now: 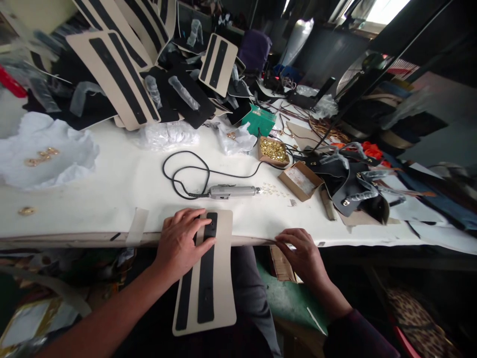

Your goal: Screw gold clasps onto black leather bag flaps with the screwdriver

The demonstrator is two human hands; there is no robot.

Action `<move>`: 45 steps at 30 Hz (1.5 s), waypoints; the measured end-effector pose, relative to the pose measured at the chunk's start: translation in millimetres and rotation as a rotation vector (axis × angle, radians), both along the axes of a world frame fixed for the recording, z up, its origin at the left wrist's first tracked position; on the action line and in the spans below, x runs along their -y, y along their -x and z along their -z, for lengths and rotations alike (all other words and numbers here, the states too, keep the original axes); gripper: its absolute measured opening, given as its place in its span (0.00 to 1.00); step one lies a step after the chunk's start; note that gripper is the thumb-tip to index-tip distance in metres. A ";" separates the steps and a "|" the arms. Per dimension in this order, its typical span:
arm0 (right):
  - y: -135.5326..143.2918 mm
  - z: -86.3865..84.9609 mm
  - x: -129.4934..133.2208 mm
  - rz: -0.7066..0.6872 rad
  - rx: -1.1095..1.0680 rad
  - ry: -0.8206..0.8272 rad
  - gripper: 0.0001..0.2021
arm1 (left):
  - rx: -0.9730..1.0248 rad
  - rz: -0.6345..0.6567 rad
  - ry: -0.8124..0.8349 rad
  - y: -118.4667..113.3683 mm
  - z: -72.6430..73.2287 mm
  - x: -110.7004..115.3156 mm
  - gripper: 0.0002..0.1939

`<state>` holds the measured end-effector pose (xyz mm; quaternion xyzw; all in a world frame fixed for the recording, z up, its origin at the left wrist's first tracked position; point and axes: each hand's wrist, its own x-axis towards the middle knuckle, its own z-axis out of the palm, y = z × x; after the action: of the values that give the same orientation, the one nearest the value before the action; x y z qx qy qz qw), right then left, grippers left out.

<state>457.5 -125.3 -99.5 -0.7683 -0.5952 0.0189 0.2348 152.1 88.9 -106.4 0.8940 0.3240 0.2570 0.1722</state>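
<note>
The beige panel (224,278) slopes off the table (112,199), dark strips already on it, the left hand (179,246) on top, thumb and fingers apart. The right hand (303,251) has its fingertips close; I can't quite tell if they pinch anything. The power driver (234,191) lies untouched

No text, label, brand, number or sign can be read anywhere in the view.
</note>
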 end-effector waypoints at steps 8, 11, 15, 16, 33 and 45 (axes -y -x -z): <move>60.5 -26.1 -35.7 -0.073 -0.346 -0.095 0.07 | 0.008 -0.016 0.032 -0.8 -3.6 1.4 0.18; 95.4 -32.9 -73.8 -0.139 -0.551 -0.083 0.09 | 0.006 -0.016 0.040 -1.3 -4.0 1.4 0.18; 119.5 -29.9 -118.1 -0.192 -0.638 -0.020 0.08 | 0.006 -0.014 0.044 -1.2 -3.7 0.9 0.19; 121.4 -27.9 -125.4 -0.188 -0.635 -0.004 0.08 | 0.009 -0.016 0.048 -1.0 -3.7 0.8 0.19; 128.5 -22.9 -142.1 -0.101 -0.477 0.106 0.05 | 0.027 -0.005 0.099 1.4 -1.1 0.3 0.19; 124.7 -38.7 -154.6 -0.129 -0.425 0.294 0.06 | 0.014 -0.004 0.110 1.4 -2.3 0.4 0.21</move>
<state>332.8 29.2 -60.8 -0.7335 -0.5710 0.2808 0.2388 150.7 88.6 -104.1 0.8807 0.3381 0.2455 0.2230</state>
